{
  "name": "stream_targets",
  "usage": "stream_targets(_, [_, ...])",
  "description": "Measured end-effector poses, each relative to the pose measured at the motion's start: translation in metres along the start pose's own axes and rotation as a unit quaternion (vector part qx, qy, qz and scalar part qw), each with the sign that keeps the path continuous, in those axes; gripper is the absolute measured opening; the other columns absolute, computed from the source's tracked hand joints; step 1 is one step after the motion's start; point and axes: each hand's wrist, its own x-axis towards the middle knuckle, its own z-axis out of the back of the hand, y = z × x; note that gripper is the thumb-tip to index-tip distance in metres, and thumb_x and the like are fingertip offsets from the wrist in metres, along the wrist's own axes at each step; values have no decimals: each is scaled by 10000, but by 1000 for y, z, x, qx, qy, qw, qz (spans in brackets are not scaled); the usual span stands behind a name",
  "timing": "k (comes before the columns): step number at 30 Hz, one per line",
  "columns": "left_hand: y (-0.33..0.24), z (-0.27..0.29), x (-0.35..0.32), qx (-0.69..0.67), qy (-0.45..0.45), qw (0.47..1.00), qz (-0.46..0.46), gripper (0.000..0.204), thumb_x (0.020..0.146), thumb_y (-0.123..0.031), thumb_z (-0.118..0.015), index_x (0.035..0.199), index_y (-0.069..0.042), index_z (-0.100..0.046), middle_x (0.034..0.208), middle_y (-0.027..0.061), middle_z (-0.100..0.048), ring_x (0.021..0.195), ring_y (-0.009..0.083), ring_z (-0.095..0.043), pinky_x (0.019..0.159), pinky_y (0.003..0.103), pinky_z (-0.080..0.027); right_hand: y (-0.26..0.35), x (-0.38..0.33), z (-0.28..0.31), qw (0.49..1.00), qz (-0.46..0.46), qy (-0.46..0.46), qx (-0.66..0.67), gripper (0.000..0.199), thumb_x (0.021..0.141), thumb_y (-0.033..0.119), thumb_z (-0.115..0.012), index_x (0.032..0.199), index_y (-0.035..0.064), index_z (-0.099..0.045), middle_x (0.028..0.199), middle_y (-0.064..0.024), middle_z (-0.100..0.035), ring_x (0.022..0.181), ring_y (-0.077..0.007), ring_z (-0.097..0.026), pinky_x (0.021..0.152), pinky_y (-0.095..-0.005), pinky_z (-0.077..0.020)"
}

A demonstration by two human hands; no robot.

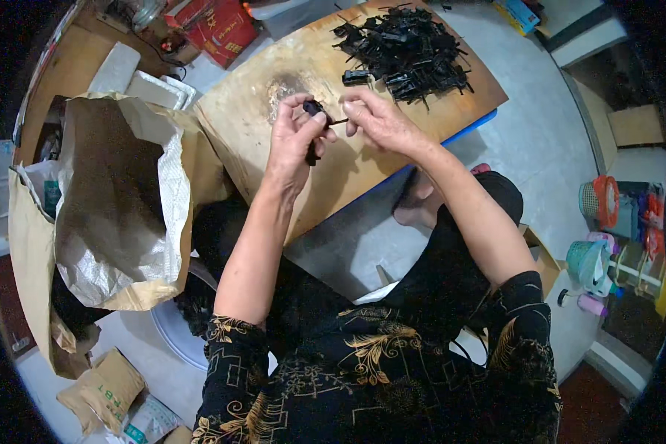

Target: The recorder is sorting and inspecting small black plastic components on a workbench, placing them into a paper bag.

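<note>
I see the left hand [291,140] gripping a black part [315,109] above the table [329,194], its thin stem [339,121] pointing right. The right hand [381,124] is curled at the stem's tip; whether it pinches it, I can't tell. Beyond lies a dark pile [411,55].

Our left hand [292,138] is partly hiding the black piece [314,109]; we are barely distinguishing parts in the black pile [407,55].

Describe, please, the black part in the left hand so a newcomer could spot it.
On the tan wooden tabletop lies a tangled heap of black parts. Nearer the wearer, the left hand grips the elongated black part, the only one held.
</note>
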Motion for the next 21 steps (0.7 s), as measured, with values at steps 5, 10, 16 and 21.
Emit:
stream_targets(5, [-4, 4, -5, -92, 19, 995, 29, 336, 854, -87, -531, 1162, -74, -399, 812, 91, -565, 588, 130, -556, 433, 195, -393, -4, -6, 3, 997, 27, -6, 68, 181, 881, 199, -533, 970, 41, -535, 705, 10, -557, 445, -18, -401, 399, -155, -325])
stream_targets(10, [-3, 5, -6, -71, 65, 992, 76, 324, 885, -98, -478, 1197, -51, -404, 797, 109, -571, 543, 111, -523, 426, 185, -379, -10, -4, -3, 995, 69, -10, 74, 173, 861, 196, -573, 952, 53, -541, 694, 18, -555, 453, -13, -411, 393, -152, -321])
stream_targets(16, [-8, 1, -9, -62, 163, 980, 95, 318, 898, -103, -450, 1211, -54, -421, 777, 94, -572, 526, 87, -502, 407, 165, -351, 2, -10, 0, 987, 24, 39, 154, 175, 869, 221, -569, 966, 76, -567, 679, 30, -550, 440, -6, -374, 364, -158, -253])
stream_targets(21, [-8, -7, -15, -49, 205, 972, 105, 326, 900, -98, -444, 1222, -53, -424, 793, 77, -576, 530, 74, -500, 407, 160, -350, 1, -12, 3, 976, -13, 116, 182, 224, 863, 275, -578, 1002, 99, -580, 654, 49, -524, 434, -3, -332, 368, -163, -225])
